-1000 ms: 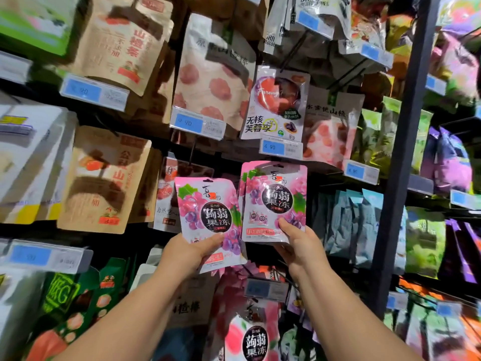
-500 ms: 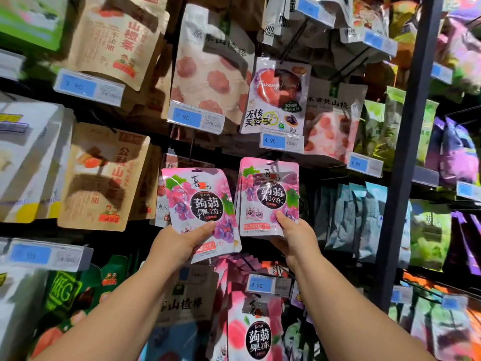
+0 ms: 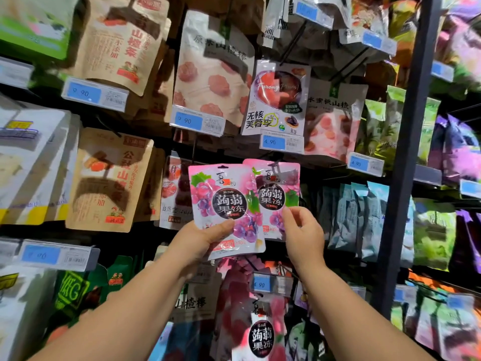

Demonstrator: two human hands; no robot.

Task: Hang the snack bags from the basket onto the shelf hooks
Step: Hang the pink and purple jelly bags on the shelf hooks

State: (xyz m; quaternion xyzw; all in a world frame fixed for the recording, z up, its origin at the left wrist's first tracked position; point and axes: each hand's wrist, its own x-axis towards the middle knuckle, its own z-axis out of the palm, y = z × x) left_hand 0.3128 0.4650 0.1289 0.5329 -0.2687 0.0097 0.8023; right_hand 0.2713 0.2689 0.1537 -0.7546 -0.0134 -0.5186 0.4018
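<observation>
gripping a pink grape-jelly bag [image 3: 221,201] low down with left hand [image 3: 197,238], thumb flat across the front, fingers behind. kept upright, hang hole on top and free, likely ready for a hook. pinching lower right edge of second bag [image 3: 279,194] with right hand [image 3: 304,235], thumb and forefinger closed on it, probably steadying it. top of that one at a dark peg [image 3: 273,166] under the price tag [image 3: 281,143]; cannot tell if threaded. bags overlapping, left one in front. no basket in view.
</observation>
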